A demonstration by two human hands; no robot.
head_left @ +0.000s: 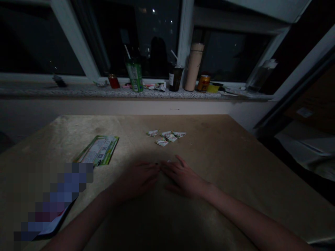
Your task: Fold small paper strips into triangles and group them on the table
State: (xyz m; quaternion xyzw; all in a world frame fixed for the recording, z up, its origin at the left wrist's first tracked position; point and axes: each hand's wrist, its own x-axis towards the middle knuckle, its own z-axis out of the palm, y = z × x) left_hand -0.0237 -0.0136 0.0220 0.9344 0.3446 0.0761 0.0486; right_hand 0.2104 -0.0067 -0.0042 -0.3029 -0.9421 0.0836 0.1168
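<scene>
My left hand (pixel 140 178) lies low over the table, fingers stretched toward the right and palm down. Opposite it, my right hand (pixel 184 177) has its fingers apart, one of them raised. The fingertips of both hands nearly meet, beside a tiny dark spot (pixel 156 163). A small whitish bit (pixel 169 160) peeks out behind the right fingers; most of it is hidden. Beyond the hands lie several small white-and-green wrapped packets, among them a front packet (pixel 161 142) and a separate left packet (pixel 153 133). I see nothing held in either hand, though shadow hides the palms.
On the brown table (pixel 222 153), a green printed pouch (pixel 108 150) lies at left, near a blurred-out phone or tablet (pixel 53 205). The windowsill (pixel 157 93) behind bears a green drink container (pixel 134 75), a dark cup (pixel 175 78), a tall beige flask (pixel 194 68) and an orange can (pixel 203 83).
</scene>
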